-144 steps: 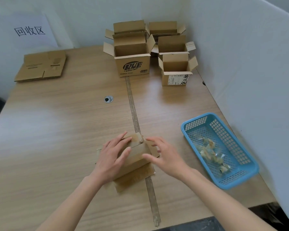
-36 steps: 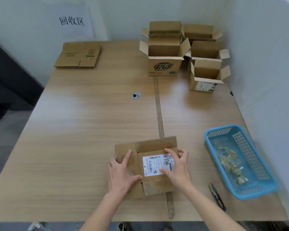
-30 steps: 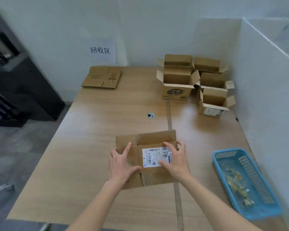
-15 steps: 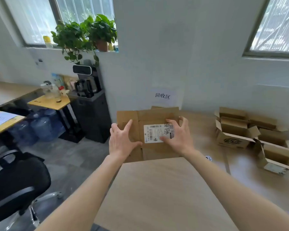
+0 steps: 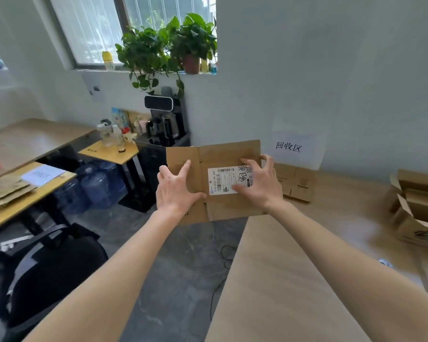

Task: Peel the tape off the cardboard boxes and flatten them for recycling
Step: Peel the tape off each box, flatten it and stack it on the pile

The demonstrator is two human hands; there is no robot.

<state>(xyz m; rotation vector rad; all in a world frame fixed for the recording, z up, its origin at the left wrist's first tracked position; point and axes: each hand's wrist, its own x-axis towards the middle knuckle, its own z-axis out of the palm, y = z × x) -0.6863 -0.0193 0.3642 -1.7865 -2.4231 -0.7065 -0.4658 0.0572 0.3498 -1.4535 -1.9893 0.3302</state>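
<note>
A flattened brown cardboard box with a white shipping label is held up in the air, past the table's left edge. My left hand grips its left part, thumb on the front. My right hand grips its right part, fingers over the label. A pile of flattened cardboard lies on the table below a white paper sign on the wall. Open, unflattened boxes stand at the right edge of the view.
The wooden table fills the lower right. To the left are a black office chair, a side table, water bottles on the floor and a black cabinet with a potted plant above.
Both hands lifted the flattened box off the table and carried it up and to the left, toward the pile below the sign. The view swung left and up.
</note>
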